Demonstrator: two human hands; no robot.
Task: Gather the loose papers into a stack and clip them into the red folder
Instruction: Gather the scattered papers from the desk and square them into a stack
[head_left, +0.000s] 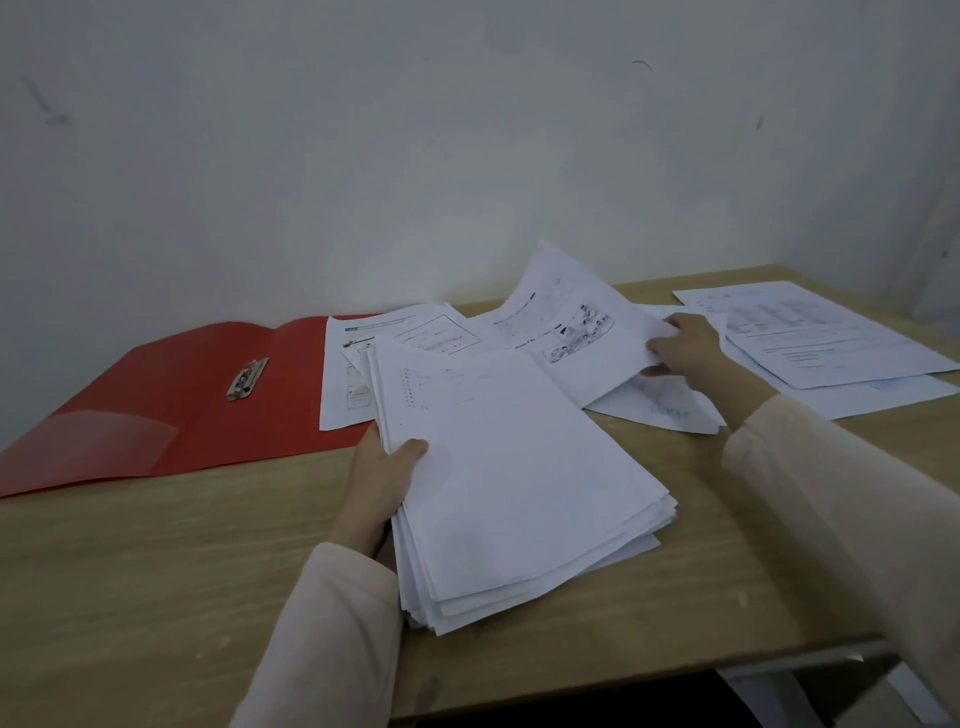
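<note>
**Stack in the left hand, one sheet in the right**

Nearest the camera, the stack of white papers is held at its left edge by the left hand: the thumb lies curled over the top sheet and the fingers are hidden underneath, so the hand is clamped on the pile. The stack's sheets are unevenly aligned, with staggered edges fanning at the near corner. Its far end overlaps a printed page lying flat behind it.

Further right, the right hand pinches the right edge of a lifted sheet, fingers curled over the paper's rim and thumb below. That sheet carries line drawings and rows of text, and its far corner rises against the wall. Beneath it lies another sheet with faint blue lettering, too blurred to read. More papers lie spread at the right end of the table, just beyond the right hand.

Left of the stack, the folder lies open and flat, red, its right part tucked under the printed page. A metal clip sits near its middle fold, and a clear pocket covers its near left corner. None of the print on any page is sharp enough to read, and I can make out no brand or label.
</note>
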